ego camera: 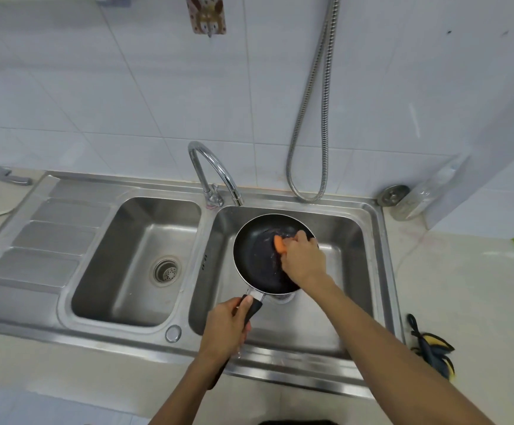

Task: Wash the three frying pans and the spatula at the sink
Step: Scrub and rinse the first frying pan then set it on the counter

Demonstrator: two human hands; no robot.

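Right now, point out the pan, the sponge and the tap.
pan (258, 259): head view, bare black inside, near its middle.
sponge (278, 244): head view, the orange end that shows.
tap (213, 196): head view, its thick base.

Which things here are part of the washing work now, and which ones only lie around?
In use:
- frying pan, its handle held by the left hand
- orange sponge, held by the right hand
- right basin

Lying about:
- left basin
- metal hose
- plastic bottle
- yellow and black item
- wall hook
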